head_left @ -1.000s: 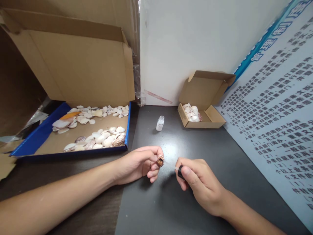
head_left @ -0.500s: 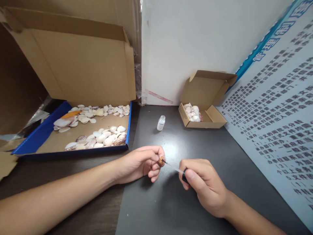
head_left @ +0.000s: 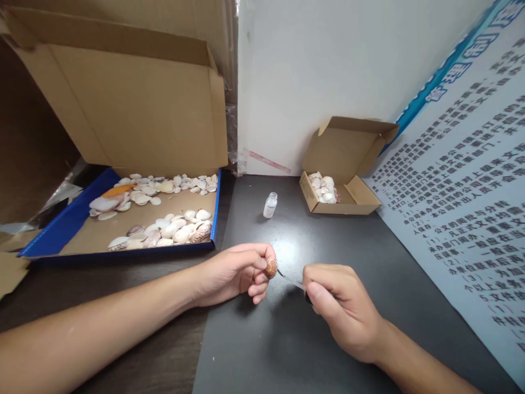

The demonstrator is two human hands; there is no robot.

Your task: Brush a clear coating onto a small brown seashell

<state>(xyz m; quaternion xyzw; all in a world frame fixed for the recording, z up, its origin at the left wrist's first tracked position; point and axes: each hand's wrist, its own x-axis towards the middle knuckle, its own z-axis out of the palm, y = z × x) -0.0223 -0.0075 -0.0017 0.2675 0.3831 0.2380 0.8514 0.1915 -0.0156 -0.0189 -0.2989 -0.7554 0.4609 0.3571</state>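
Note:
My left hand [head_left: 235, 273] is closed around a small brown speckled shell [head_left: 270, 268], pinched at the fingertips just above the dark mat. My right hand [head_left: 342, 309] grips a thin brush [head_left: 293, 282] by its black cap, and the brush tip touches the right edge of the shell. A small open glass bottle [head_left: 269, 206] stands upright on the mat, farther back between the two boxes.
A large open cardboard box with a blue rim [head_left: 65, 230] at the left holds several pale shells. A small open cardboard box [head_left: 348, 208] at the back right holds more shells. A printed poster [head_left: 463, 219] leans along the right side, and a white wall stands behind.
My right hand drew back a little to the right, so more of the brush stem shows, and the tip moved from off the shell to its right edge. The left hand barely moved.

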